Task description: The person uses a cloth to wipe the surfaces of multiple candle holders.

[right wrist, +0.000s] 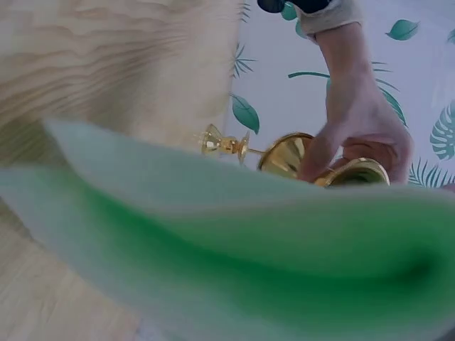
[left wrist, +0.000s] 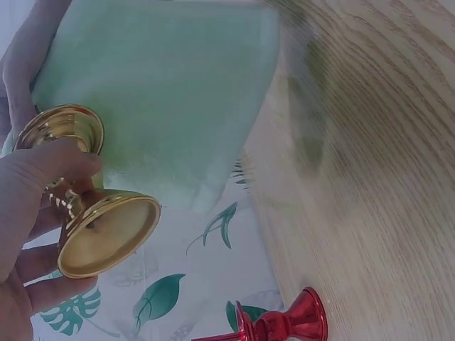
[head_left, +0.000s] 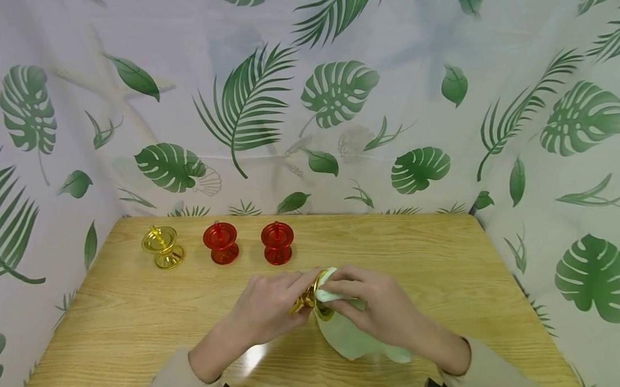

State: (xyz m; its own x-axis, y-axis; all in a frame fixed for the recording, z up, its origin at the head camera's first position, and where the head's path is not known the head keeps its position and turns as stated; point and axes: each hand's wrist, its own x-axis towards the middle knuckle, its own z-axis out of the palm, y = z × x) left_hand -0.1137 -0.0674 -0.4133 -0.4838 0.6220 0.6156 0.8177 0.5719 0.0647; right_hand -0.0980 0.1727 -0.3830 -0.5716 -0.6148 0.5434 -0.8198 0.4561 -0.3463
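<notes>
My left hand (head_left: 270, 303) grips a shiny gold candle holder (left wrist: 110, 234) by its narrow stem, tilted on its side above the table. Its dish end faces right and its flared base points left in the head view. A pale green cloth (head_left: 348, 337) is pinched in my right hand (head_left: 383, 305), whose fingertips hold a fold of it against the dish rim. The rest of the cloth hangs below that hand and fills much of the right wrist view. Folds of cloth hide part of the inside of the dish.
Near the back left of the wooden table (head_left: 420, 252) stand a translucent yellow-gold candle holder (head_left: 168, 257) and two red ones, the nearer-left red holder (head_left: 225, 254) and another red holder (head_left: 278, 255). A leaf-patterned white curtain (head_left: 366, 174) borders the table's back and sides.
</notes>
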